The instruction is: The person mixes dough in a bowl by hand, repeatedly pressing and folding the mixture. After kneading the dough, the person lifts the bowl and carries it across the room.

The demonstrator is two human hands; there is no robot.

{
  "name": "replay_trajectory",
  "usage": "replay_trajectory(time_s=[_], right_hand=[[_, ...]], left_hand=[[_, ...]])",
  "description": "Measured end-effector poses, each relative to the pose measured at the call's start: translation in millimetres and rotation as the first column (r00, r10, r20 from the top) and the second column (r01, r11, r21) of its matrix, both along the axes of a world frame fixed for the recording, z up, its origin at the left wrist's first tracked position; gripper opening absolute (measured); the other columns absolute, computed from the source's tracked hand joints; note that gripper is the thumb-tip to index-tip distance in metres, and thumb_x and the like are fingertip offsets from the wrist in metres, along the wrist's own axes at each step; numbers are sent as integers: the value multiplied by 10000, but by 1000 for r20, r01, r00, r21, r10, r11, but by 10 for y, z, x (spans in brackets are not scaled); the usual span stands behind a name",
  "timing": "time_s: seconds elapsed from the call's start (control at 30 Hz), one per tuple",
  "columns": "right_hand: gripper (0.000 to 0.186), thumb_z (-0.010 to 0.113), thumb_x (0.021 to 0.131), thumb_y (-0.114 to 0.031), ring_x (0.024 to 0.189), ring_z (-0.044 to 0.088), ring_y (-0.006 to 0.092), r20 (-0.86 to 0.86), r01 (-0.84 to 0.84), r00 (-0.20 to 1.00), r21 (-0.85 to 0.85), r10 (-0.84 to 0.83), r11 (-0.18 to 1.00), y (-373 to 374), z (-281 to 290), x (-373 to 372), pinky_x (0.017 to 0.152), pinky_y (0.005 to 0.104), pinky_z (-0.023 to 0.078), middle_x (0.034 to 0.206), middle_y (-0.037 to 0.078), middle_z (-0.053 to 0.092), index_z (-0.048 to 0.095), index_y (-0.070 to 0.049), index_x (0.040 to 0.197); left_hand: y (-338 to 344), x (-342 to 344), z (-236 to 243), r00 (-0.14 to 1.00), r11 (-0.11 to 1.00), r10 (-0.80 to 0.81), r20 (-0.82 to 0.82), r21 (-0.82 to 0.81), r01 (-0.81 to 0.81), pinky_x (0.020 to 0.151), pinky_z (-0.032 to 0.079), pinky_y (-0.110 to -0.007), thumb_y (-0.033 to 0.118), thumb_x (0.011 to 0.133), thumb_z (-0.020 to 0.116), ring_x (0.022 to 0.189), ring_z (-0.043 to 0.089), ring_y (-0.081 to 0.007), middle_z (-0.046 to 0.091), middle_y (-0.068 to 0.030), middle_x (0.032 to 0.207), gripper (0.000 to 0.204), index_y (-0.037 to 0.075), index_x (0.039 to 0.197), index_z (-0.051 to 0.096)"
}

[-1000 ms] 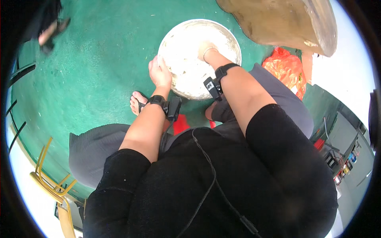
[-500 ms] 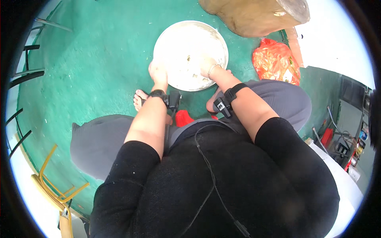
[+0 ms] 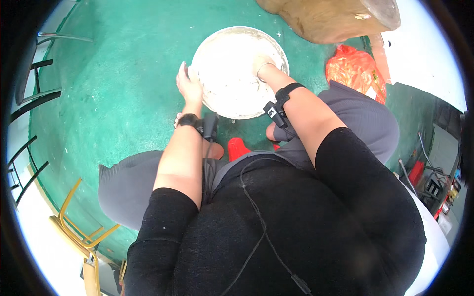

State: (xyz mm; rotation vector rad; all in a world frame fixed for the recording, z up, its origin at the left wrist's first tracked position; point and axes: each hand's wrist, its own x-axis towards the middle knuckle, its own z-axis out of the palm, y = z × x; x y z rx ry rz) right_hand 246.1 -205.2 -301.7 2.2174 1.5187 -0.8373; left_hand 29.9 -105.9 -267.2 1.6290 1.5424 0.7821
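A wide round pale basin [image 3: 198, 58] stands on the floor in front of me, its inside washed out by glare. A white, lumpy mass [image 3: 232, 74] fills much of it, and I cannot make out its kind. My left hand [image 3: 189, 85] is at the basin's left rim, fingers stretched and apart, holding nothing. My right hand [image 3: 261, 63] reaches into the basin at its right side. Glare swallows those fingers, so what they hold or press is hidden. Both wrists carry black strapped devices.
A brown rounded block [image 3: 331, 19] stands beyond the basin at the right. Beside it lies a crumpled orange-red plastic bag [image 3: 355, 71]. Something red [image 3: 238, 148] shows between my legs. A yellow-framed chair [image 3: 71, 217] and dark chair legs [image 3: 34, 101] line the left side.
My left hand has shifted slightly left, its fingers spreading away from the rim. My right hand has moved a little up and right within the basin. The view has shifted slightly.
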Motion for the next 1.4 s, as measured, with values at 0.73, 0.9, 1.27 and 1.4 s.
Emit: replay_trajectory(time_s=[0.73, 0.9, 1.27, 1.4], right_hand=[[215, 550, 712, -87, 927, 596, 276, 49, 160, 985, 110, -166, 981, 658, 700, 194, 771, 363, 478, 983, 144, 618, 646, -74, 904], [184, 578, 666, -72, 872, 605, 308, -3, 105, 994, 154, -106, 982, 348, 1135, -63, 750, 375, 484, 912, 184, 619, 635, -43, 839], [157, 548, 667, -113, 746, 619, 315, -71, -69, 994, 130, 79, 989, -229, 1149, -572, 689, 384, 493, 774, 189, 626, 651, -31, 751], [167, 515, 695, -102, 729, 623, 300, -80, -31, 996, 200, 48, 979, -186, 913, -635, 668, 385, 495, 759, 169, 634, 663, -46, 750]], left_hand=[[-428, 317, -204, 997, 991, 74, -27, -110, -76, 881, 374, -396, 287, 899, 384, 989, 490, -335, 539, -193, 1035, 373, 6, 1088, 541], [-405, 277, -164, 994, 988, 99, -39, -118, -103, 889, 371, -385, 263, 893, 393, 989, 484, -323, 535, -187, 1018, 351, 5, 1066, 554], [-400, 278, -254, 994, 989, 96, -44, -111, -101, 873, 376, -395, 265, 884, 412, 986, 482, -321, 511, -192, 1033, 331, 14, 1037, 563], [-447, 331, -160, 993, 987, 98, -70, -119, -106, 867, 380, -397, 278, 890, 405, 982, 485, -331, 510, -195, 1043, 345, 18, 1065, 549]])
